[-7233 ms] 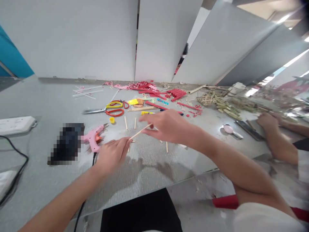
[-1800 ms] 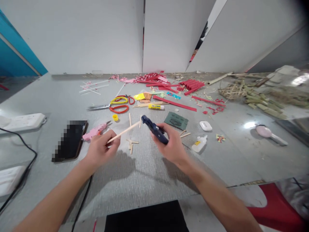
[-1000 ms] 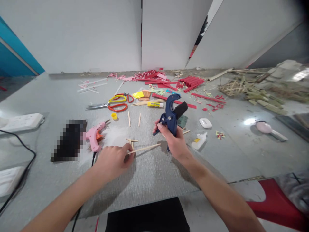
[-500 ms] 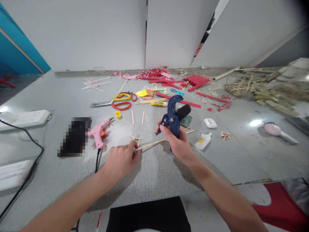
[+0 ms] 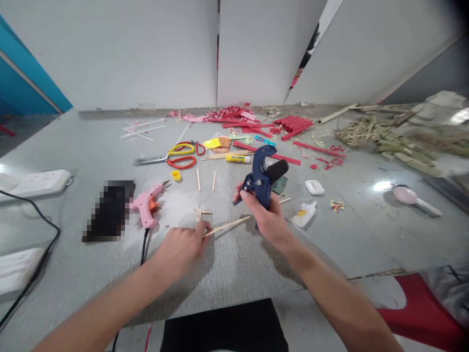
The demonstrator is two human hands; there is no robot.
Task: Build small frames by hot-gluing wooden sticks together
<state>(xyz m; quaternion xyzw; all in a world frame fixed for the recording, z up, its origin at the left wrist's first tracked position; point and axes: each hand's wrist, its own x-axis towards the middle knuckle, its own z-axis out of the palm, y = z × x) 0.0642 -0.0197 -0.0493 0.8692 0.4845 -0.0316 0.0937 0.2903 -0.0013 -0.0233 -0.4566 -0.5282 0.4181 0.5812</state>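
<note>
My left hand (image 5: 181,248) pinches one end of a thin wooden stick (image 5: 227,225) that lies low over the grey table (image 5: 73,146), its far end pointing toward my right hand. My right hand (image 5: 266,215) is closed round the handles of a dark blue cutter (image 5: 263,176), held upright with its curved jaw on top. The stick's tip sits just below the cutter, not inside its jaw. Short cut stick pieces (image 5: 201,213) lie just beyond my left hand.
A pink glue gun (image 5: 146,204) and a dark phone (image 5: 110,209) lie to the left, power strips (image 5: 34,181) further left. Scissors (image 5: 172,159), a glue stick (image 5: 237,158), red paper strips (image 5: 293,126), a white glue bottle (image 5: 304,215), an earbud case (image 5: 314,187) and bamboo scraps (image 5: 388,142) fill the far side.
Since the earliest frame my right hand has taken up the blue cutter and turned it upright. My left hand lowered the stick onto the table. In the last half second hardly anything moved.
</note>
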